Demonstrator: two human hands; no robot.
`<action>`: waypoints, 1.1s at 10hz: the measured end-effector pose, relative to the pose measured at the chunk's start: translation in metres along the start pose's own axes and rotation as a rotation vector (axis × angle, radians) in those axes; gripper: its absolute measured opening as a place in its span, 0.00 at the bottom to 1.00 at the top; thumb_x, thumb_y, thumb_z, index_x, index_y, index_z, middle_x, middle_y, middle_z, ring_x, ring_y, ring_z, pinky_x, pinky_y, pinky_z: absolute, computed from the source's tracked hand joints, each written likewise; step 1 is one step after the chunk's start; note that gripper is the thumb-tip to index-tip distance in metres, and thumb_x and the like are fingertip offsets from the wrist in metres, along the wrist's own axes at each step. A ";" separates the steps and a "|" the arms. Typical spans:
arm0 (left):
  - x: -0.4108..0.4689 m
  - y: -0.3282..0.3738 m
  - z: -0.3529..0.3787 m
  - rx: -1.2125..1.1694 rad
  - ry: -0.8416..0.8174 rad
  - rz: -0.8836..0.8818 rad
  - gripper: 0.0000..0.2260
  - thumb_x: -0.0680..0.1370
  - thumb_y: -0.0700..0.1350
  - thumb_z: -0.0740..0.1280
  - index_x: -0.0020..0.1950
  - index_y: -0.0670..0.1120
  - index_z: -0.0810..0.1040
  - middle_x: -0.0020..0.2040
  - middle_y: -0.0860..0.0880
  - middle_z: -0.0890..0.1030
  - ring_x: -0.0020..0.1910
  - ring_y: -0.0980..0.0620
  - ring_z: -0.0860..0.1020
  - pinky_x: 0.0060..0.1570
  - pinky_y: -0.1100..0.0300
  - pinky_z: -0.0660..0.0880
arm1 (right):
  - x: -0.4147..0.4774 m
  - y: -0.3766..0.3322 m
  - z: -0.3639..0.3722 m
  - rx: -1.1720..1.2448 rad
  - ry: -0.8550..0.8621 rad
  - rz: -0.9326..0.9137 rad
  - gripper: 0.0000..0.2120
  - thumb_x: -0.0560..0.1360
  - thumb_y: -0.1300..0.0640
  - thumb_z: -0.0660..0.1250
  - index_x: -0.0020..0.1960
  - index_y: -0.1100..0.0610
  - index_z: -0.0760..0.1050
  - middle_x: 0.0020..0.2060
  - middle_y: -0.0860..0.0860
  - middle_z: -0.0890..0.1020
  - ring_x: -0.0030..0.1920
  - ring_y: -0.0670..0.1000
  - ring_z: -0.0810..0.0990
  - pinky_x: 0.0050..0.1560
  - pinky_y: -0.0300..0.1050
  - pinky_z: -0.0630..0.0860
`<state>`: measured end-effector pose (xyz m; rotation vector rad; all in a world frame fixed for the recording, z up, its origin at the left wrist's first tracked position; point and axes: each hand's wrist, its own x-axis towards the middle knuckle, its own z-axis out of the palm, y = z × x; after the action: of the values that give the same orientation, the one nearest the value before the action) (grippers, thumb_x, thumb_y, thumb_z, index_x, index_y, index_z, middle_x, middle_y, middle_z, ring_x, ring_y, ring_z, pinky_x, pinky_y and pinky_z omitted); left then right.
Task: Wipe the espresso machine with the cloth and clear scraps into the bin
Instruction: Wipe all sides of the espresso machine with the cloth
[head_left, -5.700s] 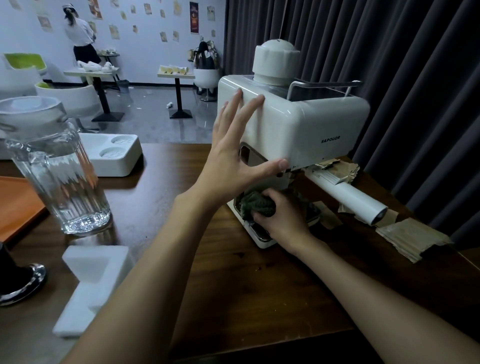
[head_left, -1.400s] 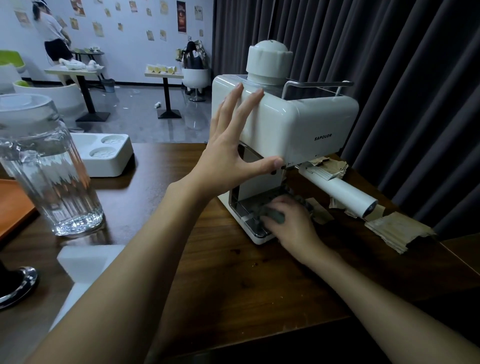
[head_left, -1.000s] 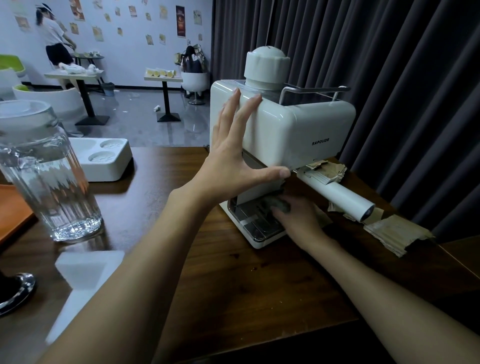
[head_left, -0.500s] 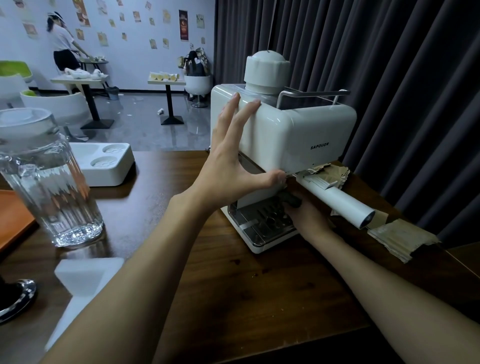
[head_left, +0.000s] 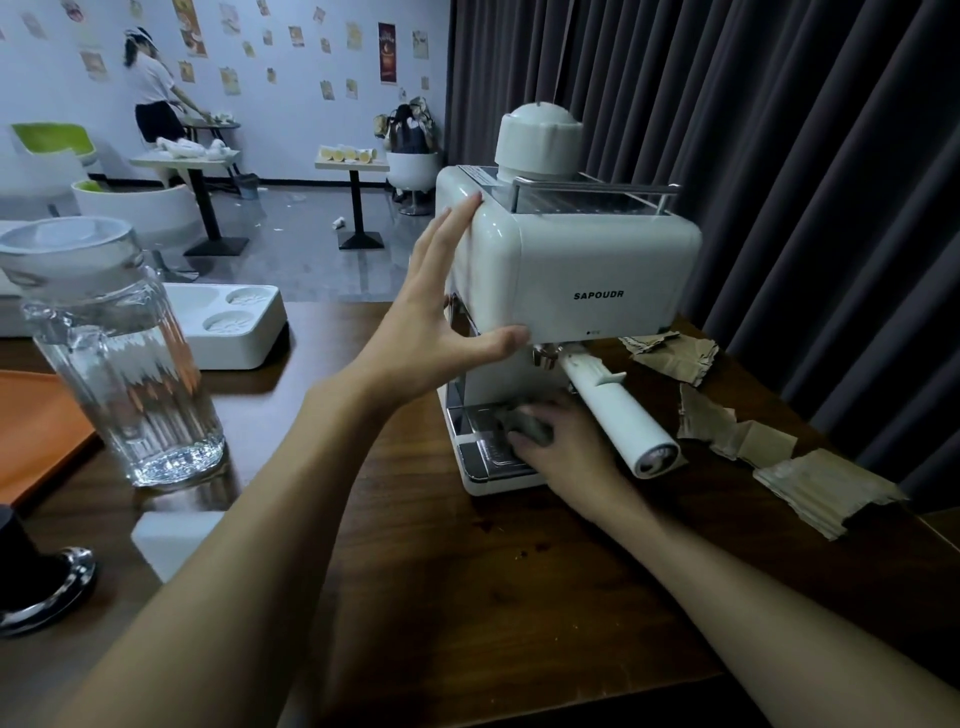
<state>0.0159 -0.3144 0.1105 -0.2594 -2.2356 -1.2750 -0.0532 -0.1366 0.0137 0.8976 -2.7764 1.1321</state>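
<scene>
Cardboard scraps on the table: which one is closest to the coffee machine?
The crumpled scrap farthest back, right beside the espresso machine. The torn middle one and the thick folded front one lie farther forward, nearer the camera.

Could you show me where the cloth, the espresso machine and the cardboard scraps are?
cloth (head_left: 521, 422): head view, on its bunched grey middle.
espresso machine (head_left: 582, 260): head view, on the white front panel above the brand name.
cardboard scraps (head_left: 815, 486): head view, on the top of the nearest folded piece.
</scene>
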 end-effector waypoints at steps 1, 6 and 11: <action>0.000 0.000 -0.001 0.012 0.016 0.021 0.46 0.67 0.58 0.76 0.77 0.67 0.51 0.77 0.56 0.55 0.76 0.58 0.57 0.65 0.61 0.64 | 0.001 0.001 0.002 0.025 -0.014 0.040 0.16 0.76 0.61 0.69 0.63 0.63 0.77 0.58 0.55 0.76 0.61 0.53 0.73 0.54 0.31 0.62; -0.001 0.004 -0.010 0.005 -0.028 -0.042 0.48 0.64 0.61 0.77 0.76 0.69 0.52 0.69 0.57 0.62 0.69 0.66 0.63 0.73 0.50 0.66 | 0.007 0.006 0.000 0.207 0.016 0.109 0.18 0.78 0.70 0.63 0.67 0.71 0.68 0.63 0.64 0.75 0.66 0.61 0.71 0.51 0.26 0.62; -0.023 -0.020 -0.010 0.137 -0.079 -0.056 0.52 0.70 0.48 0.78 0.78 0.67 0.44 0.75 0.61 0.59 0.75 0.59 0.60 0.71 0.61 0.63 | -0.003 -0.028 0.021 0.047 0.274 0.178 0.15 0.75 0.57 0.71 0.61 0.56 0.78 0.55 0.53 0.82 0.57 0.53 0.79 0.49 0.35 0.67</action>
<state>0.0300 -0.3311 0.0875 -0.2001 -2.4010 -1.1522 -0.0326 -0.1645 0.0155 0.4623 -2.6528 1.2415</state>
